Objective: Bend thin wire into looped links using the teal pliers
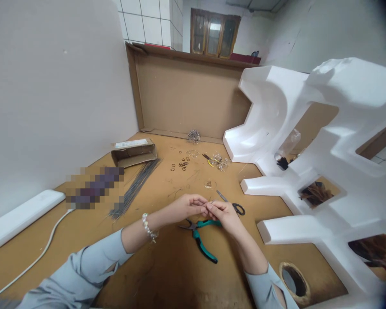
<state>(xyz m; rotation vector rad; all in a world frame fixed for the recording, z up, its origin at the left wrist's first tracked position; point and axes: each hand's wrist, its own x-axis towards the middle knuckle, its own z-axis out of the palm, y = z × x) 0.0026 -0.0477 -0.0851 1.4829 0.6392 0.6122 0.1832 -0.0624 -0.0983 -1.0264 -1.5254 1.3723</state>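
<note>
My left hand (193, 206) and my right hand (223, 214) meet fingertip to fingertip above the table, both pinched closed. Whatever sits between the fingers is too small to make out. Beneath them, pliers with teal handles (203, 246) lie with jaws and handles spread, one handle running under my right hand. A pair of scissors with dark finger loops (238, 209) rests just beyond my right hand, partly hidden by it. Past my hands is a small clear piece with a brownish patch (208, 184). Thin loose wires (180, 191) lie near my left fingers.
Several dark rings (184, 165) lie further back, by yellow-handled pliers (209, 160) and tangled wire pieces (221, 163). A bundle of grey wires (135, 189) and a small cardboard box (133, 154) are left. White foam packing (283, 229) stands right; a power strip (25, 219) lies far left.
</note>
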